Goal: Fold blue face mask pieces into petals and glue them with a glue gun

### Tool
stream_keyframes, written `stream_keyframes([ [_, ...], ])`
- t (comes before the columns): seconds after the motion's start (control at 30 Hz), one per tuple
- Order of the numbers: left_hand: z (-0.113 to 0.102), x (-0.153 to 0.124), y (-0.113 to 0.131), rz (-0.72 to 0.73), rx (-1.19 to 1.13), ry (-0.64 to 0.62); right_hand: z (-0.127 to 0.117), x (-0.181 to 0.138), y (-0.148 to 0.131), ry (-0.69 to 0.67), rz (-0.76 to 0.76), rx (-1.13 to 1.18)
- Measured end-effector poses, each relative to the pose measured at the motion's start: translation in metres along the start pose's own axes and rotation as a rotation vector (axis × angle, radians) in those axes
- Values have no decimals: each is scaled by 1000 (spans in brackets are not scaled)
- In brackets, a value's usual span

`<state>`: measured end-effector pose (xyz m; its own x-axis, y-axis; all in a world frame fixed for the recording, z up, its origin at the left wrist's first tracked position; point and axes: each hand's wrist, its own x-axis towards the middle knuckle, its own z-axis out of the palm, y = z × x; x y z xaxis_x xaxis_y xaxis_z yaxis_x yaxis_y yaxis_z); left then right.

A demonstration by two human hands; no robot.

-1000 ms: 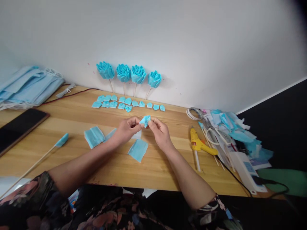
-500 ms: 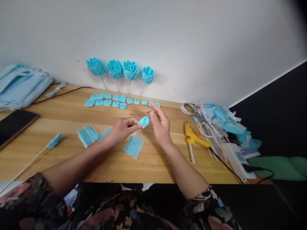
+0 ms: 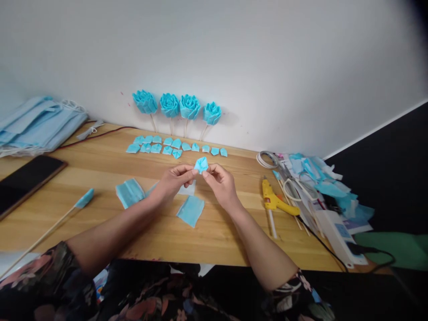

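Both hands pinch one small folded blue petal piece above the middle of the wooden table. My left hand grips its left side with thumb and fingertips. My right hand holds its right side the same way. Below the hands lies a flat blue fabric square. A folded blue fabric piece lies to the left of my left wrist.
Several folded blue petals lie in rows near the wall, behind them several blue fabric roses on sticks. A yellow glue gun and a scrap pile sit right. A phone, a stack of masks and a tipped skewer lie left.
My right hand had let go and opened beside the piece half a second ago; it has closed on the piece again, and both hands hold it slightly higher.
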<state>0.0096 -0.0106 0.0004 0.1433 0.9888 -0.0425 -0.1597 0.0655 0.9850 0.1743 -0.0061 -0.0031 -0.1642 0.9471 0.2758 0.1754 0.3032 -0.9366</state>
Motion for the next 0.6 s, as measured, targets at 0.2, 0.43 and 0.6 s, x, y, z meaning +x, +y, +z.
stream_keyframes([
  [0.2, -2, 3, 1, 24, -29, 80, 1, 0, -1, -45, -10, -51],
  [0.43, -2, -1, 2, 41, -52, 33, 2, 0, 0, -92, -5, -60],
  [0.6, -1, 0, -1, 113, -62, -35, 1, -2, -2, -94, -22, -61],
])
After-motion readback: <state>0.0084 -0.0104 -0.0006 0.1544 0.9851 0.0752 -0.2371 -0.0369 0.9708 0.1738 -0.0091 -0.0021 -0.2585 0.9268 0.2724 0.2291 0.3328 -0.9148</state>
